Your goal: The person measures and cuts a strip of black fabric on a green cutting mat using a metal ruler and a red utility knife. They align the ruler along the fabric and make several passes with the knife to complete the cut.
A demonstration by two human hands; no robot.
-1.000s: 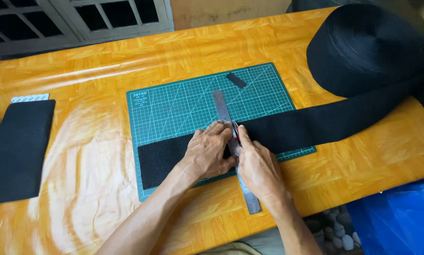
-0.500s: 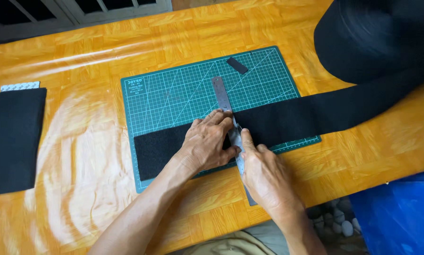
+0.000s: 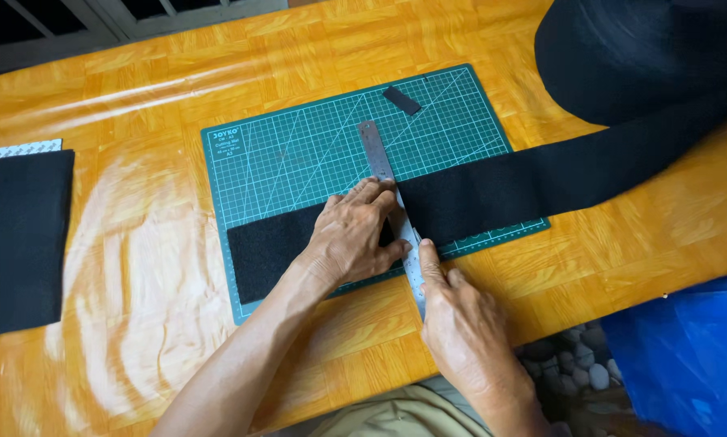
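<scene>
Under my left hand [image 3: 353, 236] the ruler [image 3: 392, 202] lies across the black strip [image 3: 493, 190] on the green mat [image 3: 315, 154]. Left fingers are spread flat, pressing ruler and strip down, nothing gripped. Right hand [image 3: 460, 324] sits just right of the ruler's near end, fingers curled together, forefinger stretched along the ruler edge; I cannot tell what they clamp, any tool is hidden. Strip runs from left of my fingers out right to the big black roll [image 3: 638, 57]. Beyond the fingertips, a small black scrap [image 3: 401, 100] on the mat. Far left on the orange table [image 3: 137, 267], a cut black piece [image 3: 19, 239].
</scene>
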